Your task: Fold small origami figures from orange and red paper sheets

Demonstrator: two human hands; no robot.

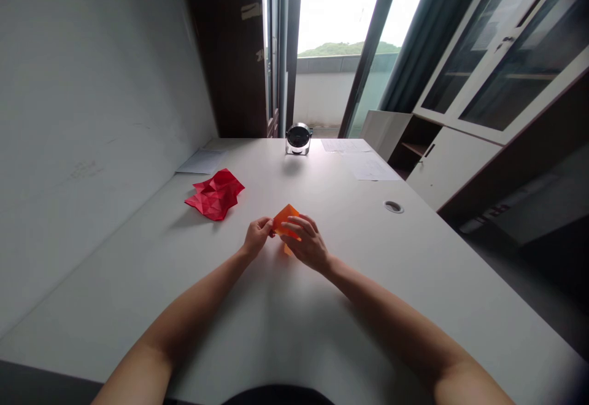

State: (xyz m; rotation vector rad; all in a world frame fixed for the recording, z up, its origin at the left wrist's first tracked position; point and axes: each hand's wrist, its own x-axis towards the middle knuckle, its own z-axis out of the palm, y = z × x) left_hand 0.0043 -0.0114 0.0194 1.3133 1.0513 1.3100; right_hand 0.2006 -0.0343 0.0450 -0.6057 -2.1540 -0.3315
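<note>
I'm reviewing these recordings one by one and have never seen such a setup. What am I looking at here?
There is no machine: these are a person's bare hands, seen forward and down from a camera worn on the head. The left hand pinches the orange paper at its left side; the right hand has its fingers across it. On the white table lies creased red paper, with white sheets and a round black device farther back.

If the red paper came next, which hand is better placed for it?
Probably the left hand: the red paper lies on that side, nearer to it. The right hand is farther off, its fingers over the orange paper. The left pinches that paper's edge, so it would likely have to let go.
</note>
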